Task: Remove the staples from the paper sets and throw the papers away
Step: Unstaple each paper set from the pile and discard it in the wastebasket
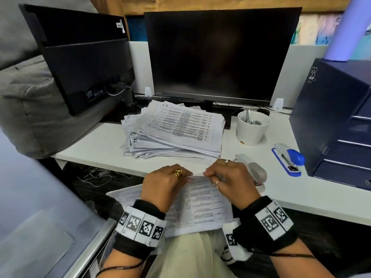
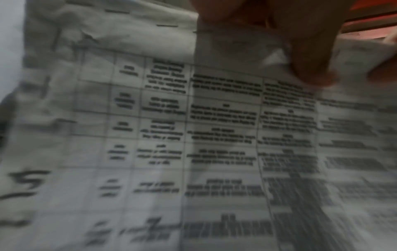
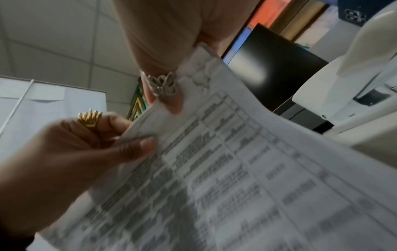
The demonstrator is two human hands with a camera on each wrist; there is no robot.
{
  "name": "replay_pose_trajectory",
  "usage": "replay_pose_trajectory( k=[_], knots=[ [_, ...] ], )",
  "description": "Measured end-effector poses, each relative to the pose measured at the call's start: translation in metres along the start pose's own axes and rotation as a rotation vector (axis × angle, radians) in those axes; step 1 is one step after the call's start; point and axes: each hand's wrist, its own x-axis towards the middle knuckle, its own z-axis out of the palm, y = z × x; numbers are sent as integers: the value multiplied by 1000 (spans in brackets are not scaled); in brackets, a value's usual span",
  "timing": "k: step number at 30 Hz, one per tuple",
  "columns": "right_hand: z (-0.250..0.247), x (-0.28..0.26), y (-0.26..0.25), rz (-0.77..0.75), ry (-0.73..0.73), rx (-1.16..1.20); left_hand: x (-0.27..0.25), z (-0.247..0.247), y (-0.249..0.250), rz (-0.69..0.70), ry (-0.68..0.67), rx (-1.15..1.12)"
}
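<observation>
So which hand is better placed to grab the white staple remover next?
Probably the right hand. The white staple remover lies on the desk just beside it, while the left hand is farther off. Both hands now pinch the paper set.

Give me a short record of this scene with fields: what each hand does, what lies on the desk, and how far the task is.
left hand: pinches top edge of paper set
right hand: pinches the same edge, close beside the left
paper set: held over the lap, at the desk edge; staple not visible
pile: many papers, in front of monitor
cup: white, right of pile
stapler: blue and white, right of cup
task state: set in hand, not yet thrown away; pile remains
</observation>
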Motion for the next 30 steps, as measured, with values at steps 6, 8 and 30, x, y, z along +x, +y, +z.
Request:
replay_pose_trajectory(
  k=[6,8,30],
  knots=[
    [8,-13,-20,-247,193,-166,-21,3,0,98,355,84],
    [9,-12,-22,-270,199,-183,-24,3,-2,110,366,90],
    [73,26,-12,395,66,321,-128,-60,-113,-975,220,-4]
  ],
)
